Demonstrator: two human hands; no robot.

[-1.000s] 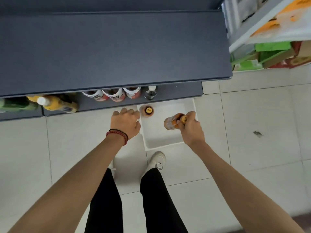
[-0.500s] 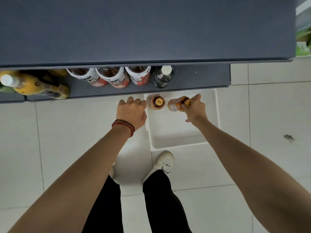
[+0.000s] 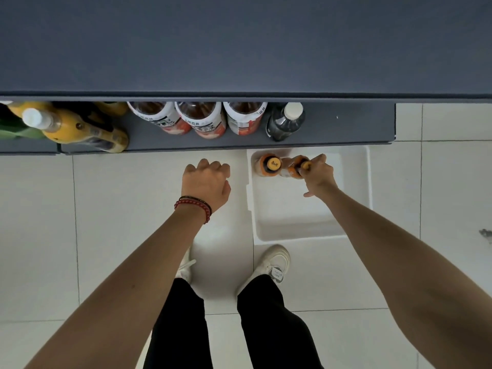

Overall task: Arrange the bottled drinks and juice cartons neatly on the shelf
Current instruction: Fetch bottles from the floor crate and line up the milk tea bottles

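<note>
**Bottle gripped in the bin**

The right hand (image 3: 318, 173) grips the top of an orange bottle (image 3: 290, 170), at 3 o'clock of a second bottle (image 3: 270, 165) in the white bin's (image 3: 358, 187) 11 o'clock corner. The left hand (image 3: 206, 182) hangs loosely curled at the bin's 9 o'clock, holding nothing.

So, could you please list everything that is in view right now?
shelf: one, dark grey, top of view
labelled bottles: three, red-and-white, lower shelf board
dark bottle: one, white cap, right of those
yellow bottles: several, lower board, left
bin: one, white, on the floor
orange-capped bottles: two, bin's far left corner
shoes: two, white, floor
bracelet: one, red, left wrist
left hand: fingers loosely curled, empty
right hand: grips one orange-capped bottle's top
</note>
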